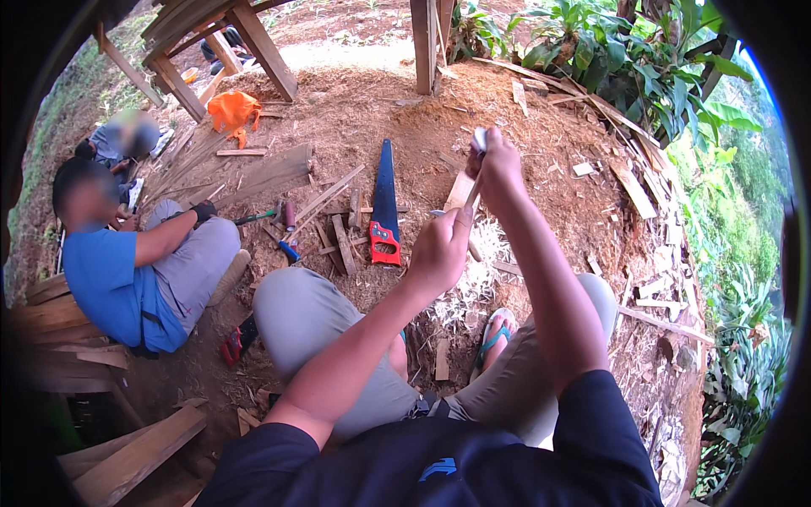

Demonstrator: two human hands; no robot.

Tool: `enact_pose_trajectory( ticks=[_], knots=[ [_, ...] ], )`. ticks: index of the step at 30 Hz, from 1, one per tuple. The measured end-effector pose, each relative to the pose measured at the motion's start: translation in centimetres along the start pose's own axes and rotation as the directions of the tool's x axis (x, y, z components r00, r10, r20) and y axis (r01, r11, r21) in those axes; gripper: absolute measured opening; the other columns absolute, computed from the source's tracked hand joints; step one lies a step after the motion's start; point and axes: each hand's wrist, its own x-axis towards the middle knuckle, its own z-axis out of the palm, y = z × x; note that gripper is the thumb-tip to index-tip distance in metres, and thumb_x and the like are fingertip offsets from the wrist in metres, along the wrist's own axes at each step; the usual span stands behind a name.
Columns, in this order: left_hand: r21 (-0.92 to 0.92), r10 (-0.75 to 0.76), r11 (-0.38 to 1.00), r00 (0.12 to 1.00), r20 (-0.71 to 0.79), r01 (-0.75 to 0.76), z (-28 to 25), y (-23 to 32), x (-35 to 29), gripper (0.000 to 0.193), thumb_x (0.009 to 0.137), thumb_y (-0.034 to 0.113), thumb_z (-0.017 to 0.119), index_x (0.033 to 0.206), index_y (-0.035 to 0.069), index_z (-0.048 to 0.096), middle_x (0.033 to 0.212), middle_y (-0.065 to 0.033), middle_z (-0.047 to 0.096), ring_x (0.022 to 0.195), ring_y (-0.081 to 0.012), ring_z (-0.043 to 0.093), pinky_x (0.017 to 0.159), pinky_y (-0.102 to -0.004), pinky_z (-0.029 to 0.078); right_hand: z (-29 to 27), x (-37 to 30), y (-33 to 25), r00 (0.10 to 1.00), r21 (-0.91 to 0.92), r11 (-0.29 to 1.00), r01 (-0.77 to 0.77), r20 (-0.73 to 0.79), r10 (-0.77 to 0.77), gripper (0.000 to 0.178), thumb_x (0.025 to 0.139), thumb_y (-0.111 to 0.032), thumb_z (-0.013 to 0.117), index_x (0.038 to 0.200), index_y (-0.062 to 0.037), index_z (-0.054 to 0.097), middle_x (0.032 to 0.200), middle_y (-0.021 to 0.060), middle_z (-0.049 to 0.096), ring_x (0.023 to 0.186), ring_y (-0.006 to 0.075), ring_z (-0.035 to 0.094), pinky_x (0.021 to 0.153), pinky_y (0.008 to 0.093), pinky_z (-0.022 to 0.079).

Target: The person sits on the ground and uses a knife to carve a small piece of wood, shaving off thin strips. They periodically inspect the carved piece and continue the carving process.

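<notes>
In front of me my left hand (pixel 441 252) is closed round the lower end of a thin, pale wooden stick (pixel 470 198). Higher up, my right hand (pixel 498 173) wraps the stick's other end, and a small white piece (pixel 481 139), perhaps cloth or paper, pokes out of its fingers. I cannot make out exactly what that white piece is. Beyond my hands a pale wood block (pixel 459 188) lies on the dirt. Left of them is a handsaw (pixel 385 198) with a dark blade and red handle. Curled wood shavings (pixel 490 262) cover the ground beneath.
A person in a blue shirt (pixel 127 270) sits at my left; another person (pixel 127 139) is behind. A second red-handled saw (pixel 238 342) lies by my knee. Wood scraps (pixel 340 241) and an orange bag (pixel 233 112) are on the ground. Plants (pixel 625 59) border the right.
</notes>
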Motion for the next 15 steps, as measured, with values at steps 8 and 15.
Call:
enact_pose_trajectory(
  ticks=[8, 15],
  knots=[
    [-0.271, -0.059, 0.957, 0.985, 0.164, 0.103, 0.6, -2.8, 0.0, 0.039, 0.104, 0.036, 0.036, 0.077, 0.009, 0.043, 0.055, 0.0033, 0.039, 0.048, -0.0071, 0.039, 0.045, -0.0250, 0.033, -1.8, 2.6, -0.5, 0.971, 0.093, 0.991, -0.099, -0.207, 0.116, 0.037, 0.105, -0.032, 0.029, 0.108, -0.0018, 0.051, 0.084, 0.0057, 0.060, 0.061, 0.0091, 0.048, 0.058, 0.0260, 0.041],
    [-0.313, 0.030, 0.950, 0.997, 0.075, -0.005, 0.1, -2.8, -0.6, 0.041, 0.105, 0.035, 0.033, 0.073, 0.009, 0.040, 0.055, 0.0018, 0.037, 0.047, -0.0076, 0.039, 0.045, -0.0242, 0.034, -6.2, 1.8, -3.7, 0.924, 0.302, 0.951, 0.067, -0.378, 0.055, 0.031, 0.105, -0.033, 0.035, 0.095, -0.0083, 0.050, 0.071, 0.0022, 0.050, 0.060, 0.0118, 0.042, 0.056, 0.0294, 0.036]
  ],
)
